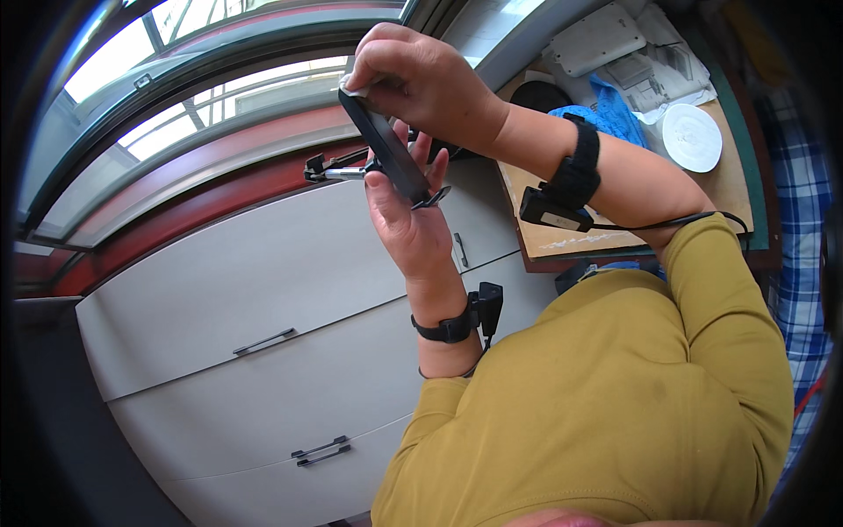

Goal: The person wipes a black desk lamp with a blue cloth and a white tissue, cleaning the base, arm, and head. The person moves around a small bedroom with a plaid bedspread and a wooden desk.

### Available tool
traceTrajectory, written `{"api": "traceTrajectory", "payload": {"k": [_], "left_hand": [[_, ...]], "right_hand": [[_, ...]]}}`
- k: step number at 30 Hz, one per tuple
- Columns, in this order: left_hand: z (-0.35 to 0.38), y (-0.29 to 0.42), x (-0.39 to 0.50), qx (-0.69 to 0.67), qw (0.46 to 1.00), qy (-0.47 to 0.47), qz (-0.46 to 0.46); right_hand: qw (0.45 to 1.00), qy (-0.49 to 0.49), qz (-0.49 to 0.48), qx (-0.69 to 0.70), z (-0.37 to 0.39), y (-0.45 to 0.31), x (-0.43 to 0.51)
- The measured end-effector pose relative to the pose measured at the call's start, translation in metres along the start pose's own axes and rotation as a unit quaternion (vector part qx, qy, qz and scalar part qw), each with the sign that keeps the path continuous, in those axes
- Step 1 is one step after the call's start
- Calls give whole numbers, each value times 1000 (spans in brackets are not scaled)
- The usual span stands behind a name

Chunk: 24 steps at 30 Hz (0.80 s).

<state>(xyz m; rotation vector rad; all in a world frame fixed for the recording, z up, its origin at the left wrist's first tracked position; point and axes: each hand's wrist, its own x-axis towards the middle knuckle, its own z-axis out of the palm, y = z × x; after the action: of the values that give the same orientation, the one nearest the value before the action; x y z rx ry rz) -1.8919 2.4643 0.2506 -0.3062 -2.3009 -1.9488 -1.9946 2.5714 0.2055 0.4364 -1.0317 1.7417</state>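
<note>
My left hand (421, 237) is raised, palm up, and holds a dark, flat, slab-like device (395, 158) with a small bracket at its lower end. A silvery metal rod (346, 172) with a black end piece sticks out to the left, behind the thumb; how it joins the device is hidden. Above, my right hand (428, 85) pinches a small white wipe or tissue (353, 85) against the device's upper end. Black straps with small cabled boxes are around both wrists.
A window (197, 105) with a red sill is at upper left. White drawers (263, 263) with dark handles stand below. At right, a wooden-topped table (579, 244) bears a blue cloth (612, 112), a round white lid or container (691, 138) and a white device (596, 39).
</note>
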Motion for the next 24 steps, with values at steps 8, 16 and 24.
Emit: {"api": "traceTrajectory", "payload": {"k": [8,16,24], "left_hand": [[8,4,2,80,996,37,15],[14,1,1,116,991,46,38],[17,0,-2,123,990,56,41]], "right_hand": [[998,30,39,-34,8,17,-18],[988,-37,151,12,-6,7,-26],[998,-55,-5,23,-25,-2,15]]}}
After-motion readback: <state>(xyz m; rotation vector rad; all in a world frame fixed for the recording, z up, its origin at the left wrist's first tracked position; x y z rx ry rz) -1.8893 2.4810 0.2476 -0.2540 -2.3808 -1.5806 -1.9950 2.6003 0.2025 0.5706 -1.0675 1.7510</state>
